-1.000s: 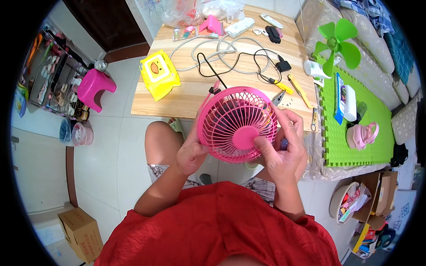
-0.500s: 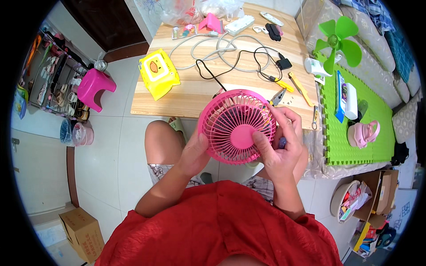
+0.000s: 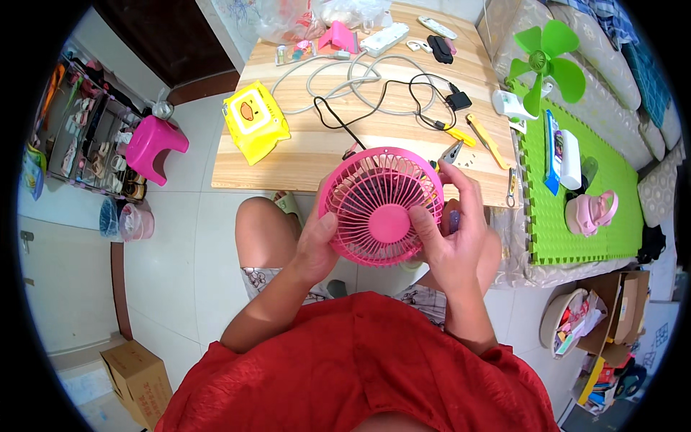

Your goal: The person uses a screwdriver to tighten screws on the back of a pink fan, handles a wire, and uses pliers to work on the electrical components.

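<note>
A small pink desk fan (image 3: 389, 224), its round slatted grille facing me, is held above my lap at the table's front edge. My left hand (image 3: 314, 248) is closed round its left rim, thumb at the front and fingers hidden behind. At the right rim, my right hand (image 3: 457, 248) presses its thumb on the grille beside the hub, forefinger bent near the edge. A small bluish-purple piece (image 3: 454, 221) shows by its fingers; I cannot make out what it is. A black cable (image 3: 350, 135) runs from behind the fan onto the table. Pliers (image 3: 453, 151) with yellow handles lie just beyond.
On the wooden table (image 3: 237, 162) are a yellow wipes pack (image 3: 255, 122), a white power strip (image 3: 385, 39), a black adapter (image 3: 458, 100), a yellow utility knife (image 3: 487, 142) and scissors (image 3: 512, 189). Green fan blades (image 3: 551, 65) stand right, above a green foam mat (image 3: 547, 237).
The pink fan has shifted very slightly left in my hands. My right forefinger is more bent and a little apart from the rim. The things on the table lie as before.
</note>
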A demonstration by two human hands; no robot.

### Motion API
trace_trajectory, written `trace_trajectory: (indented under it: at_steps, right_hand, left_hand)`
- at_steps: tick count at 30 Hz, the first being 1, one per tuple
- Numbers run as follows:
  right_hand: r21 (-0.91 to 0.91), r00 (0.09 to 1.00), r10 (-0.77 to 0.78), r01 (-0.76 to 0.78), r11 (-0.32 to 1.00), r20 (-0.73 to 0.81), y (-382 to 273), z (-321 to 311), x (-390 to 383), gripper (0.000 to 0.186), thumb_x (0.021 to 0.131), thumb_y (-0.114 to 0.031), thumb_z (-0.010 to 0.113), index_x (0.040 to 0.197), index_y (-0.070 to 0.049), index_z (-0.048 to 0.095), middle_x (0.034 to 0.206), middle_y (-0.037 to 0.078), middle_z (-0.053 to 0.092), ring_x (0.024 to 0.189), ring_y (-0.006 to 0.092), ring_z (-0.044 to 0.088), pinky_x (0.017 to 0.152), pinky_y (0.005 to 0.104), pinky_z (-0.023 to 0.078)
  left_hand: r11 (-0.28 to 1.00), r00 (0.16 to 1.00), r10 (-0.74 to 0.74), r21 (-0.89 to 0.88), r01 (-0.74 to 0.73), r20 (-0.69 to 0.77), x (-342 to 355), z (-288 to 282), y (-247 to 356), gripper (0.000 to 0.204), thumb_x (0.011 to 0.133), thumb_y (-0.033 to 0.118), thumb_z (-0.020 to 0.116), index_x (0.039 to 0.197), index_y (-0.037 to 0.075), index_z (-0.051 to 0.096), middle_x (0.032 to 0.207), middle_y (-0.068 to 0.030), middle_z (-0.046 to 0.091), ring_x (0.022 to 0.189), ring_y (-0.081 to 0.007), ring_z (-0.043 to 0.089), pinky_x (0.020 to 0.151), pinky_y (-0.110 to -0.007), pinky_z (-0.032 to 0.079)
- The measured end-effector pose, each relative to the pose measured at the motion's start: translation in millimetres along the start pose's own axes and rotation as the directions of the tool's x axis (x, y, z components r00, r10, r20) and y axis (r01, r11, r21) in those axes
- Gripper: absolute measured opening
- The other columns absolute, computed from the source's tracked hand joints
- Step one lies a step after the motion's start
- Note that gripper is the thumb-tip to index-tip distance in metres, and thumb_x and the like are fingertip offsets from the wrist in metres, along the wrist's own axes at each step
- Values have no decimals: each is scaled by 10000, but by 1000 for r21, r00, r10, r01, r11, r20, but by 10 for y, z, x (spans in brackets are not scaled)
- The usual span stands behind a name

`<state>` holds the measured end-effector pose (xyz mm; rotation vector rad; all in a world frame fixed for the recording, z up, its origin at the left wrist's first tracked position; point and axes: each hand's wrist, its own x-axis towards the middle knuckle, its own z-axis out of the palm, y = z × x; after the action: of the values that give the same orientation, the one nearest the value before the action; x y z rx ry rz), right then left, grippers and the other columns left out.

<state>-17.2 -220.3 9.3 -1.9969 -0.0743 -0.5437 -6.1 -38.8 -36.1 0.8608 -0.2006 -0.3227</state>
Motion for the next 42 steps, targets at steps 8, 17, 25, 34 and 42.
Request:
trace_trajectory:
  at_steps: [8, 17, 25, 34, 42]
  right_hand:
    - [80, 992, 72, -80, 994, 102, 23, -24, 9, 474, 751, -221, 767, 1123, 8, 583, 916, 103, 595, 799, 215, 596, 713, 292, 471]
    - [176, 985, 145, -159, 972, 88, 63, -31, -52, 432, 758, -198, 764, 1100, 1, 591, 907, 86, 589, 738, 158, 569, 656, 261, 459]
    - [324, 964, 240, -266, 908, 116, 174, -28, -98, 394, 754, -170, 763, 1071, -5, 597, 879, 63, 602, 700, 115, 552, 617, 239, 449]
    - [371, 928, 293, -362, 855, 230, 165, -127, -85, 415, 773, -140, 762, 1108, 5, 566, 976, 61, 610, 803, 77, 572, 674, 213, 481]
    - [504, 900, 246, -410, 761, 360, 188, -180, -91, 497, 779, -102, 761, 1202, 7, 523, 1029, 49, 615, 922, 81, 571, 782, 223, 482]
  left_hand:
    - [996, 999, 35, 82, -36, 20, 20, -33, -34, 887, 817, 522, 593, 1438, 27, 198, 1380, -126, 390, 1253, -205, 425, 1049, -364, 343]
    - [988, 998, 59, 138, -63, 35, 43, -21, -60, 909, 800, 530, 603, 1432, 14, 202, 1384, -139, 388, 1259, -212, 418, 1053, -364, 334]
    - [989, 999, 18, 143, -23, 38, 27, -68, -102, 858, 792, 429, 648, 1410, 10, 226, 1367, -133, 401, 1248, -207, 425, 1048, -356, 339]
    - [984, 999, 8, 177, -17, 54, 53, -63, -101, 835, 771, 266, 694, 1407, 6, 221, 1356, -123, 411, 1240, -202, 431, 1045, -345, 345]
    - [972, 999, -3, 234, -7, 44, 34, -10, -57, 900, 723, 257, 733, 1411, 8, 209, 1358, -130, 411, 1252, -212, 426, 1057, -356, 337]
